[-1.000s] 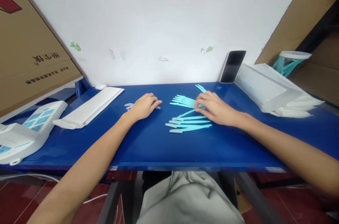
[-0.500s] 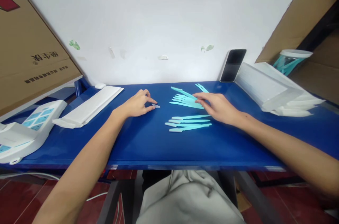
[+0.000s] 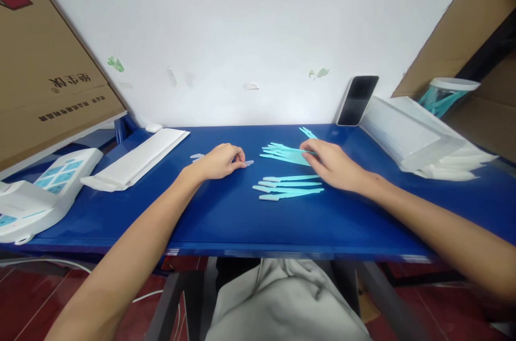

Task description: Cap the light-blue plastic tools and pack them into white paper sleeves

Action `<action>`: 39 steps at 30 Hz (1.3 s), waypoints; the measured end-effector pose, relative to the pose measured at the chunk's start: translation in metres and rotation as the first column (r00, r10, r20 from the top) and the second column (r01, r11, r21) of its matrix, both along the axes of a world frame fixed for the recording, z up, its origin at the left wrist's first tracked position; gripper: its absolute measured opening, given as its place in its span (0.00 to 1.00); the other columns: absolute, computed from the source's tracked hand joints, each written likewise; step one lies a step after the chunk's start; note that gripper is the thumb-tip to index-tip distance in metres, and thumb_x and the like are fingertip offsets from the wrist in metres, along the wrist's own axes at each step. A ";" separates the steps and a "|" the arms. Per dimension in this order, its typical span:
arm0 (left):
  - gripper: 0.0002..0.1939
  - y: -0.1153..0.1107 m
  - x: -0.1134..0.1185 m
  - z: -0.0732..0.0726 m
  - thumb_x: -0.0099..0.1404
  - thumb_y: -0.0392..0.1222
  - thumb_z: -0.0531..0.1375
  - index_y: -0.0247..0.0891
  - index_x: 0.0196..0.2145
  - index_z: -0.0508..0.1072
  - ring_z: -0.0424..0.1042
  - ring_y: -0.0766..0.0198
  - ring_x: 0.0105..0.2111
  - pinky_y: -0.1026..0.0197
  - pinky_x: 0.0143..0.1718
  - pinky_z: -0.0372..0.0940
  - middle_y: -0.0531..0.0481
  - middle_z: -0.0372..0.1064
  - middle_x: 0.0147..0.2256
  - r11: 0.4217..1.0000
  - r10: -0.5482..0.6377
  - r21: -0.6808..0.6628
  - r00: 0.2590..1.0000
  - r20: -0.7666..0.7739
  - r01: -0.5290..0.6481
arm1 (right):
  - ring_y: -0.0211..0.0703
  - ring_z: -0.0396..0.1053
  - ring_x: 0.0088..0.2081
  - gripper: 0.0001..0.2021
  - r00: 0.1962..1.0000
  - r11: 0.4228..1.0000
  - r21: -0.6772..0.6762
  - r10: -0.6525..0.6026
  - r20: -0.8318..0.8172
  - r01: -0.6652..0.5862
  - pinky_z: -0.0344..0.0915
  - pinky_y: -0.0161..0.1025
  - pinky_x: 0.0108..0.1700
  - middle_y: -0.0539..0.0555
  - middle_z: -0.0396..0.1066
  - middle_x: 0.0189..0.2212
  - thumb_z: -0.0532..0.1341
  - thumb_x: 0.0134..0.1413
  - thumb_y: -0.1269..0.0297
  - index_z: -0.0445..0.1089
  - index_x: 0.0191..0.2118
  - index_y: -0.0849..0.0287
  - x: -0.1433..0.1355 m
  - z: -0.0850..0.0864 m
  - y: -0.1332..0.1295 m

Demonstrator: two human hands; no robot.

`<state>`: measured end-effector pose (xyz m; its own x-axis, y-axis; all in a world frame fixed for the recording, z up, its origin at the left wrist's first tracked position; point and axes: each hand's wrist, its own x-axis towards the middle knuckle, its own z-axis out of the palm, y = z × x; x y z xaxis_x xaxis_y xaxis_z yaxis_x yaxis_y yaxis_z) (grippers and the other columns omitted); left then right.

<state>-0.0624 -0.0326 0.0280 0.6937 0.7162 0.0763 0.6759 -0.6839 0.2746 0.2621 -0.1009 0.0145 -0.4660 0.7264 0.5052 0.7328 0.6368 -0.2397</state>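
My left hand [image 3: 223,161] is closed in a pinch on a small translucent blade cap [image 3: 249,163], just above the blue table [image 3: 217,217]. Behind its knuckles lie more pale caps [image 3: 196,156], partly covered by the hand. On the right, my right hand [image 3: 334,166] pinches the handle end of a turquoise eyebrow razor [image 3: 300,152], its blade end pointing left over a fanned pile of similar razors [image 3: 278,156]. Nearer to me, several capped eyebrow razors [image 3: 288,190] lie roughly side by side. A few razor ends [image 3: 307,133] show beyond my right hand.
A white padded envelope [image 3: 137,161] and a white power strip [image 3: 60,190] lie on the left, beside a large carton [image 3: 52,61]. Toward the right stand a phone [image 3: 357,100], stacked white envelopes [image 3: 419,139] and a clear tub of razors [image 3: 445,98]. A white wall backs the table.
My left hand has moved right with the cap, uncovering pale caps behind it. The razor in my right hand has come down from its raised tilt, closer to the pile.
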 end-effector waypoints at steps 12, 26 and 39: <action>0.10 -0.013 0.016 -0.004 0.72 0.46 0.59 0.37 0.40 0.76 0.77 0.61 0.33 0.62 0.36 0.63 0.48 0.79 0.34 0.990 -0.112 0.110 0.977 0.181 0.093 | 0.45 0.72 0.34 0.15 0.989 0.988 -0.116 -0.089 0.115 0.102 0.60 0.40 0.36 0.55 0.77 0.37 0.51 0.70 0.57 0.72 0.44 0.58 -0.002 -0.001 -0.005; 0.11 -0.015 0.022 -0.009 0.72 0.45 0.60 0.39 0.42 0.81 0.77 0.62 0.34 0.63 0.35 0.66 0.48 0.81 0.38 0.988 -0.155 0.079 0.928 0.339 0.136 | 0.46 0.72 0.36 0.14 0.998 0.995 -0.090 -0.030 0.048 0.034 0.62 0.40 0.38 0.57 0.76 0.39 0.51 0.71 0.57 0.70 0.44 0.58 0.001 -0.002 -0.003; 0.13 -0.036 0.044 -0.009 0.72 0.47 0.60 0.37 0.40 0.81 0.73 0.64 0.31 0.64 0.31 0.65 0.46 0.79 0.34 0.990 -0.140 0.086 0.827 0.544 0.112 | 0.44 0.69 0.31 0.14 1.000 1.000 -0.013 0.008 0.003 -0.008 0.61 0.40 0.36 0.54 0.73 0.32 0.49 0.72 0.59 0.69 0.42 0.58 -0.009 0.001 -0.012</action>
<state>-0.0188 -0.0682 0.0186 0.6117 0.6108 0.5027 0.3313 -0.7748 0.5384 0.2527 -0.1124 0.0160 -0.4737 0.7287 0.4945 0.7283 0.6399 -0.2452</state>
